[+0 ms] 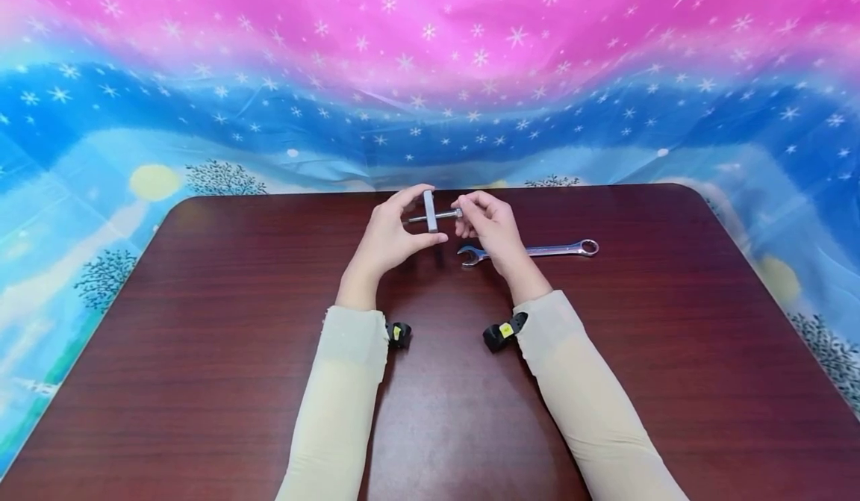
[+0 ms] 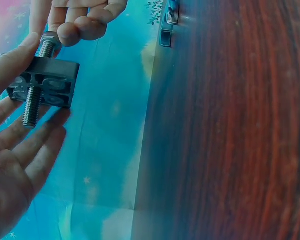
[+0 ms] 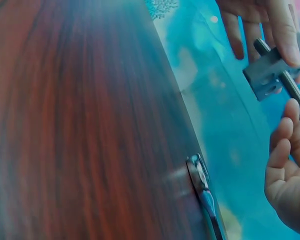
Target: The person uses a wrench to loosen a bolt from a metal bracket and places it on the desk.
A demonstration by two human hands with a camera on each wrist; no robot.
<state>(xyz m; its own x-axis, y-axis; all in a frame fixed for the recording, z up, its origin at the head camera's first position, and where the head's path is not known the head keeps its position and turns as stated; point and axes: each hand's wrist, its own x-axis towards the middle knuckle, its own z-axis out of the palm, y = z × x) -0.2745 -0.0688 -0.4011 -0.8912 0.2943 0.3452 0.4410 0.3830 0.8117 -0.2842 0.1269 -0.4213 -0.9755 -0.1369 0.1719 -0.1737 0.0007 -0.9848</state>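
Above the far part of the table, my left hand grips a small grey block by its edges between thumb and fingers. A threaded bolt passes through the block and sticks out on both sides. At the bolt's head, the fingertips of my right hand pinch it. Recesses or holes mark the block's face in the right wrist view. A chrome combination wrench lies on the table just below and behind the right hand, which partly hides it.
The dark red wooden table ends at a far edge just beyond the hands. Behind it hangs a pink and blue cloth with snowflakes. Black wrist cameras are strapped at both cuffs.
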